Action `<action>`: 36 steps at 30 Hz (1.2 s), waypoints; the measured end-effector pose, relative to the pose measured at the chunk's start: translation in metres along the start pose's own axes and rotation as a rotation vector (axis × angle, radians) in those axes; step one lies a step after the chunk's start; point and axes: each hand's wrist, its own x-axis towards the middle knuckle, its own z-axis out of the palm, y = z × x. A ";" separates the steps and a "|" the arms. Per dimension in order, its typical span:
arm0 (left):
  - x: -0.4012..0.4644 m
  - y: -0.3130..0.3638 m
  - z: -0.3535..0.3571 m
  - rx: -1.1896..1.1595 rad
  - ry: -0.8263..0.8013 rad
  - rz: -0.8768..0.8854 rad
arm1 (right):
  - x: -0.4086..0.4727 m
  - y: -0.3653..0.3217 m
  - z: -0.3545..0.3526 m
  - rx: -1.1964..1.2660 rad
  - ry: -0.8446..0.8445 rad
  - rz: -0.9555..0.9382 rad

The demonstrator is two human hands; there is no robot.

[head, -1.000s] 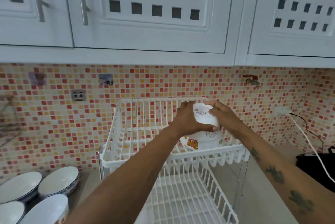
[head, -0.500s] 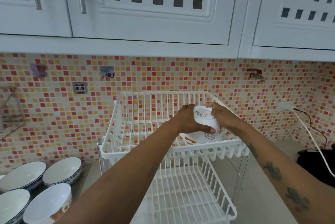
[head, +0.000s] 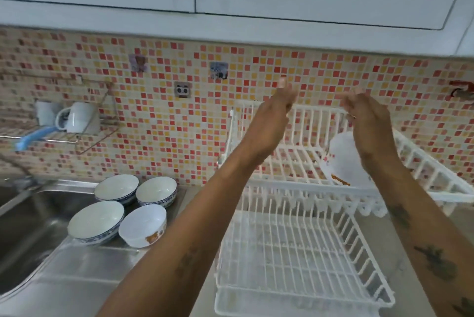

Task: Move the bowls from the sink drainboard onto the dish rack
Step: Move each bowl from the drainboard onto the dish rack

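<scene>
Left of the dish rack [head: 295, 239] we counted 4 bowls [head: 123, 214] on the drainboard [head: 89, 262]. 1 white bowl [head: 343, 160] sat in its top tier, blurred, partly hidden behind right hand [head: 366, 121]. Left hand [head: 272, 121] and right were spread open, apart, holding nothing.

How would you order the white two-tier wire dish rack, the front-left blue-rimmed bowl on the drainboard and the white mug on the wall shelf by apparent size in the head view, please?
1. White two-tier wire dish rack, by far the largest.
2. Front-left blue-rimmed bowl.
3. White mug, though it sits farther from the camera, so its true size is unsure.
</scene>
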 end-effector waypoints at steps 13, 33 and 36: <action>-0.088 -0.050 -0.193 -0.131 0.711 -0.083 | -0.098 -0.052 0.225 0.522 -0.500 0.048; -0.165 -0.321 -0.290 -0.377 1.239 -0.712 | -0.167 0.176 0.431 0.171 -0.417 0.728; -0.162 -0.352 -0.286 -0.407 1.216 -0.778 | -0.164 0.194 0.440 0.120 -0.398 0.763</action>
